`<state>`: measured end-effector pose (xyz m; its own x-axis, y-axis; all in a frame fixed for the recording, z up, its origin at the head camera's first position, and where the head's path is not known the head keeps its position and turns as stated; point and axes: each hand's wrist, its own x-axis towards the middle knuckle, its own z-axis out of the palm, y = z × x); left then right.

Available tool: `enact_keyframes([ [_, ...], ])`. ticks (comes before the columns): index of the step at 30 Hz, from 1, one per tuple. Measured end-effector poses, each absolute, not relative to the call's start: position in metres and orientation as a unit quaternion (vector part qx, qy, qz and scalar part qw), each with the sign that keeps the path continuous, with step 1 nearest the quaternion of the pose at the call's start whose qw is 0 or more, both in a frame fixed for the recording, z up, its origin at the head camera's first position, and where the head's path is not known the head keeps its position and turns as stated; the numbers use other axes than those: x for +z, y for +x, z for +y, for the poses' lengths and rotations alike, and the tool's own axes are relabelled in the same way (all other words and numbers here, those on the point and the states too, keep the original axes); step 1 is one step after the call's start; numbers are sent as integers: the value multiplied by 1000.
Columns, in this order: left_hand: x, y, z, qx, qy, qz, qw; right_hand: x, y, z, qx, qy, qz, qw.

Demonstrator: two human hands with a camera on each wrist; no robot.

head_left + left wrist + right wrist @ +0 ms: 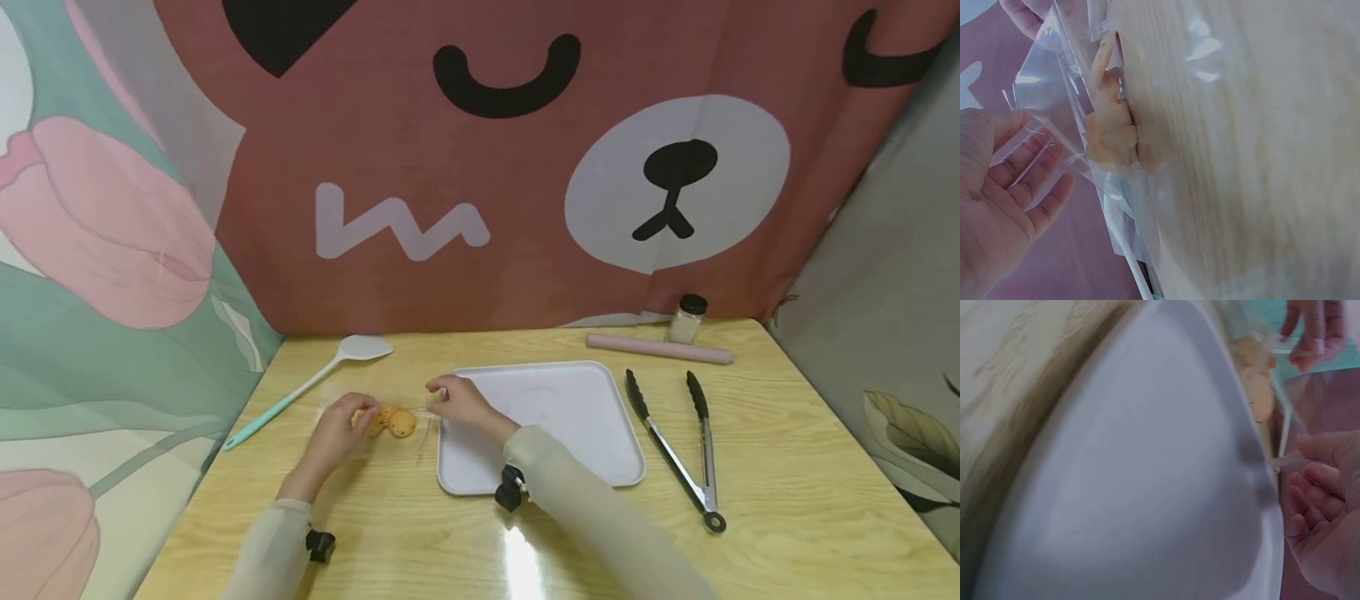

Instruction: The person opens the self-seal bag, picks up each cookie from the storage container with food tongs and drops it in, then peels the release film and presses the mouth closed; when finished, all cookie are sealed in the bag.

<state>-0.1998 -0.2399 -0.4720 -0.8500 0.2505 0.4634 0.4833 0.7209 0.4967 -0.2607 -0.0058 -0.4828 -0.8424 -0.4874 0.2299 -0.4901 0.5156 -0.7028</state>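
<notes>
A clear plastic bag (1047,81) holding several round golden-brown cookies (402,422) lies on the table, left of the white tray. My left hand (337,429) pinches the bag's edge between thumb and index finger; the left wrist view shows its other fingers loosely bent. At the bag's opposite end, my right hand (463,403) pinches the film, thumb against index finger, above the left rim of the white tray (555,433). Inside the bag, the cookies sit bunched together and partly overlap, some hidden behind my left fingers in the head view.
A spatula (300,387) with a mint handle lies at the back left. Tongs (675,454) lie spread to the right of the tray. Along the back right are a pink rolling pin (637,346) and a black-lidded jar (686,321). A bear-print cloth (525,292) hangs behind the table.
</notes>
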Motion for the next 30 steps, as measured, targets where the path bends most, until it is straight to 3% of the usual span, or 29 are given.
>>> enact_keyframes([
  [9,-475,-198,-241,-310,-212,-907,191,-493,-260,-14,412,237,-879,30],
  [13,-472,-198,-239,-310,-194,-913,180,-493,-261,-15,442,238,-865,9],
  [19,-464,-205,-223,-331,-156,-923,120,-491,-263,-16,458,233,-857,-27],
  [30,-469,-233,-188,-271,-204,-936,89,-484,-263,-22,460,226,-857,-47],
])
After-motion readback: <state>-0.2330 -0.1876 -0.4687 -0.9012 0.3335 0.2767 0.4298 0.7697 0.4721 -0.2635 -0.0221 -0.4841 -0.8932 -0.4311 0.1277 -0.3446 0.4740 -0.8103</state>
